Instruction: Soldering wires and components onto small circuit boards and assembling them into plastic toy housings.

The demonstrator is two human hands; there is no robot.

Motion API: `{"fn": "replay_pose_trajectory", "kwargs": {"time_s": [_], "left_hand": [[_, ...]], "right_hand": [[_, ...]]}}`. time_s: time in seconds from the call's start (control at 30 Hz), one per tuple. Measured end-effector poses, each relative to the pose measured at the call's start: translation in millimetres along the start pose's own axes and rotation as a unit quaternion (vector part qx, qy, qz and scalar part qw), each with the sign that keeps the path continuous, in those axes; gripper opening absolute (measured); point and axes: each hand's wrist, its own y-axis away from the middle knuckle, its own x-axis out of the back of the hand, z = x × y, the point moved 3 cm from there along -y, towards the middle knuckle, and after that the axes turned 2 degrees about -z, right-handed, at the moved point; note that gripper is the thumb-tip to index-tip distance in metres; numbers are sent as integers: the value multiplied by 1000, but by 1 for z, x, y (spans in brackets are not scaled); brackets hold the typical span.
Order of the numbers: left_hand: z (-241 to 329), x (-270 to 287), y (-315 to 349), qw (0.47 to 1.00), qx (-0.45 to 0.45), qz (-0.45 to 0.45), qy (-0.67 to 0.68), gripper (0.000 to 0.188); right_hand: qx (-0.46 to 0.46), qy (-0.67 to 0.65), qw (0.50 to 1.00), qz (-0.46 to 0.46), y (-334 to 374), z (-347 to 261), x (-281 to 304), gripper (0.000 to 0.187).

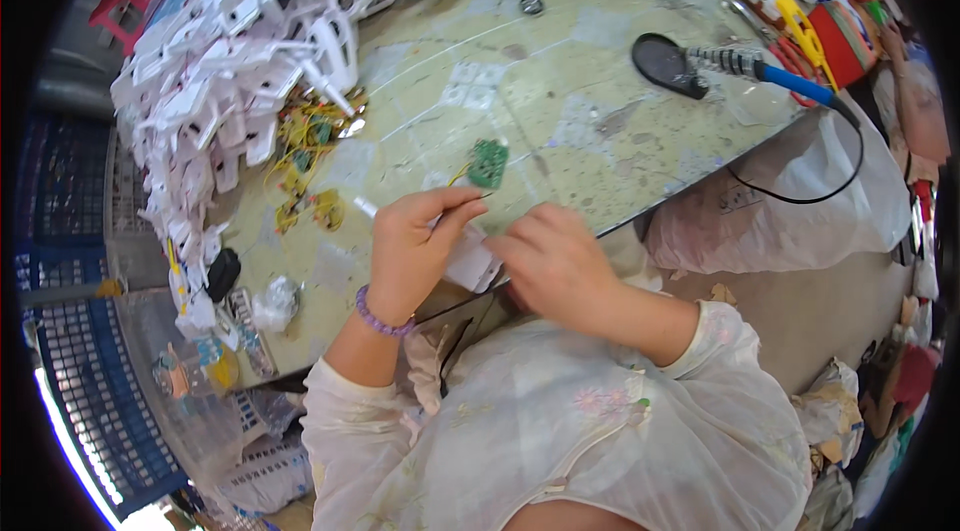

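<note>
My left hand (415,236), a purple bead bracelet at its wrist, pinches a thin dark wire (487,195) between thumb and forefinger. Just beyond the fingertips lies a small green circuit board (488,163) with yellow wire at its left side. A white plastic housing (470,263) sits below and between my hands at the table's near edge, partly covered by them. My right hand (558,256) is to the right of the housing, its fingers curled and slightly blurred. Whatever those fingers grip is hidden.
White plastic housings (210,81) are heaped at the left. Beside them lie boards with yellow wires (310,141). A blue-handled soldering iron (795,83) rests in a coil stand at the right, its cord hanging over the edge. Yellow-handled pliers (803,36) lie behind it.
</note>
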Motion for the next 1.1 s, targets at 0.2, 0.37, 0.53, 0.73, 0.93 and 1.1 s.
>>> {"fn": "replay_pose_trajectory", "kwargs": {"time_s": [0.2,0.37,0.53,0.73,0.93,1.1], "left_hand": [[-2,-9,0,995,-76,-11,-62,12],[4,-6,0,992,-66,-4,-109,10],[-2,-5,3,995,-26,-21,-89,11],[3,-7,0,993,-47,-29,-100,11],[8,-3,-5,985,-113,-24,-128,8],[14,7,-9,971,-136,-43,-191,7]], "right_hand": [[18,-1,1000,-1,6,-12,-5,32],[17,-27,999,22,7,-9,-2,24],[-71,-32,950,301,21,45,70,13],[-192,-53,823,532,17,118,169,33],[-244,39,843,478,20,123,206,28],[-188,758,533,327,94,52,243,21]]}}
